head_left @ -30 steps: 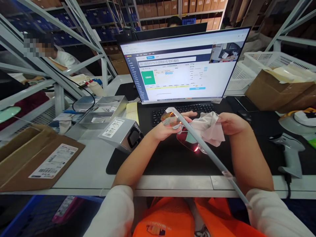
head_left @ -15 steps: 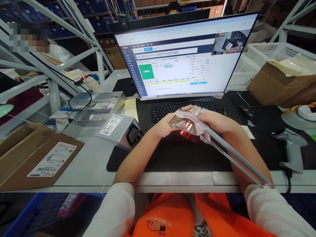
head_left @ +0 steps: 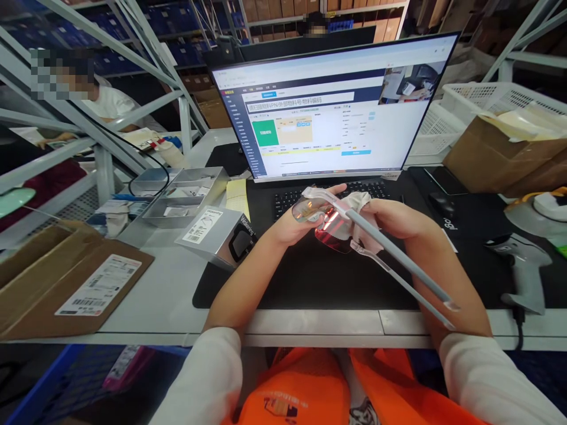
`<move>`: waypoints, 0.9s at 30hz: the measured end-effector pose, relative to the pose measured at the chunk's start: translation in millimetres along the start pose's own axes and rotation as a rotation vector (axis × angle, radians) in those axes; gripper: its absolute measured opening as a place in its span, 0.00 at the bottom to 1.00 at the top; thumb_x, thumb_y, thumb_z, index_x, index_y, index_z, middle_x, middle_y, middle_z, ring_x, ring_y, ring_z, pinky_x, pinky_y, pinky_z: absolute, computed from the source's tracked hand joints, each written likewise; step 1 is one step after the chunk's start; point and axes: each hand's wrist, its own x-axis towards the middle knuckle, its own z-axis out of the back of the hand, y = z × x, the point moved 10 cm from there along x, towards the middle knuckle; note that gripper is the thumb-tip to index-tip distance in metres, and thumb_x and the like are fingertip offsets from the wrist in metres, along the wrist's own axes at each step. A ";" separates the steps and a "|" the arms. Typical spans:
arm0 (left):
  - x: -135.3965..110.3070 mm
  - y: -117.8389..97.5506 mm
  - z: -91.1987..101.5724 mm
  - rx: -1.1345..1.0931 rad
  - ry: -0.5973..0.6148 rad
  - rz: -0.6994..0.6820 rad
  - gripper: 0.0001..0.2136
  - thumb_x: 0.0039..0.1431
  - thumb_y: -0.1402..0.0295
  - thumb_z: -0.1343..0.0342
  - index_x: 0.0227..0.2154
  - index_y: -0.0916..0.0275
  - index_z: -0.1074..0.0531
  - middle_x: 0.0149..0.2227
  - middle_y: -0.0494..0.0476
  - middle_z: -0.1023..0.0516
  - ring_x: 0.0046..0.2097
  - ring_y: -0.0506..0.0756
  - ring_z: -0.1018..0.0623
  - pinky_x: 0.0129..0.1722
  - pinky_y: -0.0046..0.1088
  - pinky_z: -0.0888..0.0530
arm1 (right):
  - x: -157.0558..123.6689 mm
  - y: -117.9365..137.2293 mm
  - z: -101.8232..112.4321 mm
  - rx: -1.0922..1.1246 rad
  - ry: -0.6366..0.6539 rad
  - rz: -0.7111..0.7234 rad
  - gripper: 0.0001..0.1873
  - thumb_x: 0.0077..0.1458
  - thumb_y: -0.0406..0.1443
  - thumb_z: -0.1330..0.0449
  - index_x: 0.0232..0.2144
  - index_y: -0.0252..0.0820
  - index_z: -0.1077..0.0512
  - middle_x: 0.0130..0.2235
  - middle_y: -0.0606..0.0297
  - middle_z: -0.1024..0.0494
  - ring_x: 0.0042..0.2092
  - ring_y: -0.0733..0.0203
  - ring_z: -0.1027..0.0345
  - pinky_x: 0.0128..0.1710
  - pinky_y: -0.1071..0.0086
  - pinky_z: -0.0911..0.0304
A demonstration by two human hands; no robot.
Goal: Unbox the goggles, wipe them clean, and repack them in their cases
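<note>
In the head view, sunglasses (head_left: 333, 241) with reddish mirrored lenses and a clear-grey frame hang over the dark desk mat (head_left: 310, 283). My left hand (head_left: 289, 226) is closed around one lens side, the thumb lying across the lens. My right hand (head_left: 390, 216) is closed on a pale cloth (head_left: 359, 202), which lies against the other lens; some of its fingers are hidden behind the glasses. Both temples are unfolded and point toward my right forearm. Left of my wrist sits a grey box (head_left: 212, 233) with a white label and a picture of dark glasses.
A monitor (head_left: 328, 141) stands behind the keyboard (head_left: 287, 200). To the right are a mouse (head_left: 442, 204), a barcode scanner (head_left: 525, 268) and a cardboard box (head_left: 500, 150). An opened carton (head_left: 53, 283) and a divided grey tray (head_left: 188, 192) lie left. Two people are beyond.
The sunglasses have turned and shifted slightly left, baring more of the left lens. My right hand has drawn a little away with the cloth. A panel on the monitor has turned beige.
</note>
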 end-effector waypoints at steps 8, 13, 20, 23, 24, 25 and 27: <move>-2.7 31.0 15.4 0.053 -0.111 0.150 0.24 0.48 0.55 0.27 0.47 0.61 0.19 0.52 0.64 0.19 0.54 0.65 0.21 0.59 0.43 0.28 | -4.3 16.1 -29.1 0.214 0.218 0.046 0.21 0.54 0.48 0.44 0.16 0.44 0.28 0.21 0.61 0.25 0.30 0.52 0.28 0.44 0.57 0.28; 0.4 21.8 10.5 0.127 -0.020 0.117 0.23 0.51 0.54 0.29 0.47 0.60 0.19 0.58 0.66 0.23 0.57 0.65 0.23 0.58 0.42 0.29 | 3.0 9.3 -34.9 0.281 0.275 0.038 0.14 0.51 0.46 0.36 0.30 0.40 0.22 0.31 0.62 0.20 0.32 0.55 0.25 0.33 0.65 0.28; 2.3 38.9 3.5 0.019 -0.013 0.190 0.31 0.44 0.50 0.27 0.48 0.62 0.21 0.57 0.68 0.23 0.55 0.65 0.22 0.54 0.40 0.26 | 12.8 2.8 -49.8 0.036 0.290 0.098 0.19 0.58 0.49 0.36 0.33 0.37 0.23 0.28 0.62 0.22 0.29 0.61 0.29 0.32 0.68 0.31; 1.9 42.9 4.8 -0.005 -0.050 0.199 0.36 0.46 0.49 0.28 0.56 0.62 0.25 0.54 0.68 0.22 0.50 0.62 0.20 0.49 0.36 0.25 | 17.9 8.1 -43.2 -0.011 0.174 0.170 0.16 0.55 0.47 0.33 0.36 0.40 0.22 0.36 0.63 0.20 0.36 0.58 0.26 0.38 0.67 0.30; 1.9 41.6 4.6 0.003 -0.054 0.189 0.37 0.46 0.49 0.28 0.58 0.61 0.26 0.52 0.67 0.21 0.48 0.62 0.20 0.46 0.35 0.25 | 18.3 8.6 -43.0 -0.030 0.168 0.174 0.15 0.54 0.47 0.32 0.37 0.41 0.21 0.37 0.63 0.20 0.38 0.57 0.26 0.38 0.66 0.30; 1.9 39.9 4.0 0.014 -0.054 0.180 0.38 0.47 0.50 0.28 0.60 0.60 0.28 0.51 0.66 0.20 0.47 0.61 0.20 0.44 0.33 0.25 | 18.3 7.8 -44.0 -0.050 0.179 0.166 0.15 0.53 0.46 0.31 0.37 0.41 0.21 0.37 0.63 0.20 0.38 0.56 0.26 0.38 0.66 0.30; 2.0 36.5 1.2 0.024 -0.042 0.164 0.40 0.47 0.52 0.27 0.63 0.57 0.31 0.48 0.63 0.19 0.45 0.60 0.20 0.42 0.32 0.26 | 17.8 5.4 -46.1 -0.077 0.216 0.146 0.15 0.51 0.45 0.30 0.36 0.42 0.21 0.35 0.63 0.20 0.37 0.56 0.26 0.36 0.66 0.31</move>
